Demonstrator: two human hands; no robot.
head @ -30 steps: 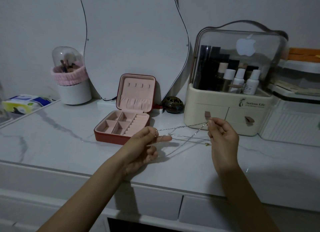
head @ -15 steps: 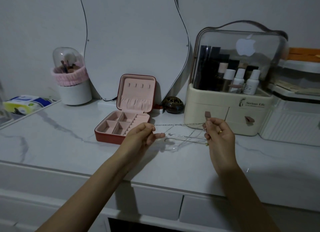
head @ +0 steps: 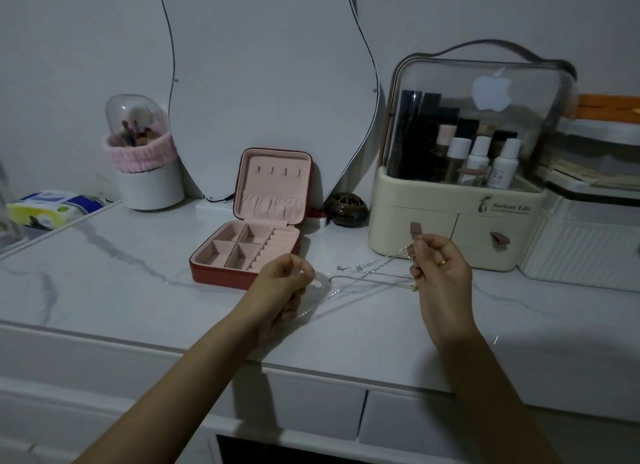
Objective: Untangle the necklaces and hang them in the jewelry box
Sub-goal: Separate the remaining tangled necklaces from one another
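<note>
Both hands hold the chains above the counter's front half.
Left hand point(head: 282, 285) and right hand point(head: 438, 269) each pinch the chains point(head: 372, 273), strung beside the open box point(head: 247, 252); bare counter point(head: 104, 290) lies left.

Light: dim, greyish, coming from above and behind.
Shadows: soft ones are falling on the counter point(head: 138, 290) under the left hand point(head: 280, 287).
Glare: an apple-shaped glow is reflecting on the clear lid point(head: 485, 117) above the right hand point(head: 441, 273).
Blur: fine chains point(head: 374, 280) are smearing between the hands.
Edges: bending outward.
</note>
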